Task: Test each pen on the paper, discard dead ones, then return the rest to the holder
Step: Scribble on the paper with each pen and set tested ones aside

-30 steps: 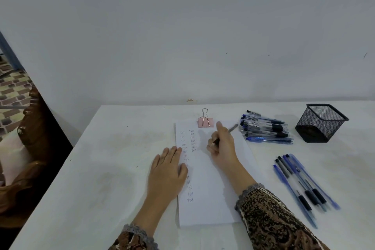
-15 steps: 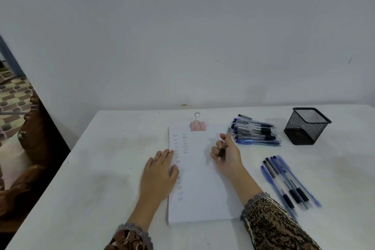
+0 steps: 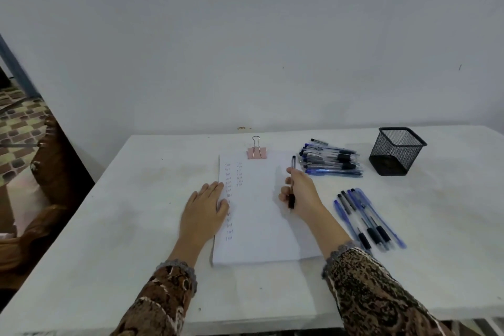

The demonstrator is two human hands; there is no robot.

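As the left hand point(image 3: 203, 209) stays flat on paper point(image 3: 259, 229), right hand point(image 3: 304, 195) has withdrawn, fingers point(image 3: 284, 196) grasping the pen point(image 3: 293, 165).

White table point(image 3: 122, 226), kinda smudgy. Paper stack point(image 3: 259, 229) sits mid-table, pen pile point(image 3: 331, 162) and mesh holder point(image 3: 396, 154) back right, loose pens point(image 3: 368, 219) nearer.

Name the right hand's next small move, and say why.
Probably lower the pen to the paper and scribble under the second column: the right hand grips it tip-down over a blank stretch, and the left hand lies flat on the sheet's edge.
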